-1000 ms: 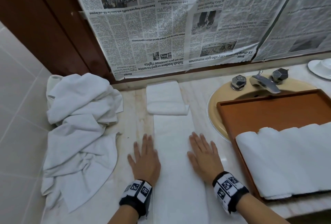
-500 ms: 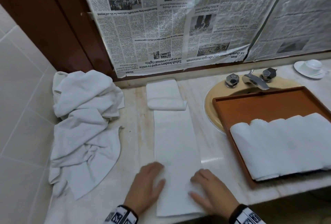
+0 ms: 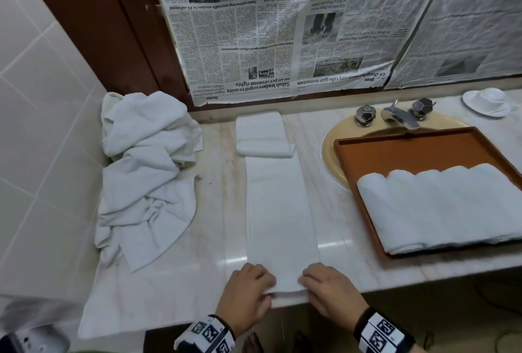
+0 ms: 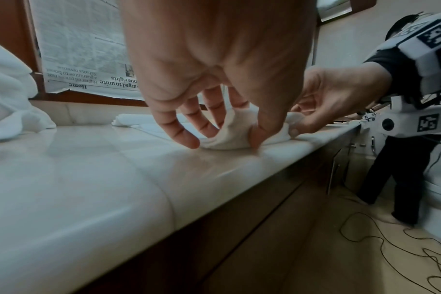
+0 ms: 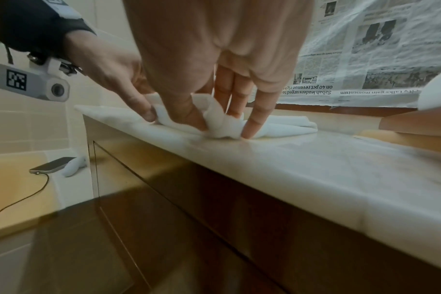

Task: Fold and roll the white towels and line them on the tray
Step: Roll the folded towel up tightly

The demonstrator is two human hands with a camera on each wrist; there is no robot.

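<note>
both hands (image 3: 288, 293) pinch the towel strip's (image 3: 279, 211) near end, tray (image 3: 367, 200) beside.

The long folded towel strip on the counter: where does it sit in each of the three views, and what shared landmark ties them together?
Head: the towel strip runs up the centre; left hand and right hand pinch its near end.
Left wrist: centre, bunched under the fingers.
Right wrist: centre, bunched under the fingers.
Shared landmark: the newspaper behind the counter, visible upper left and upper right.
</note>
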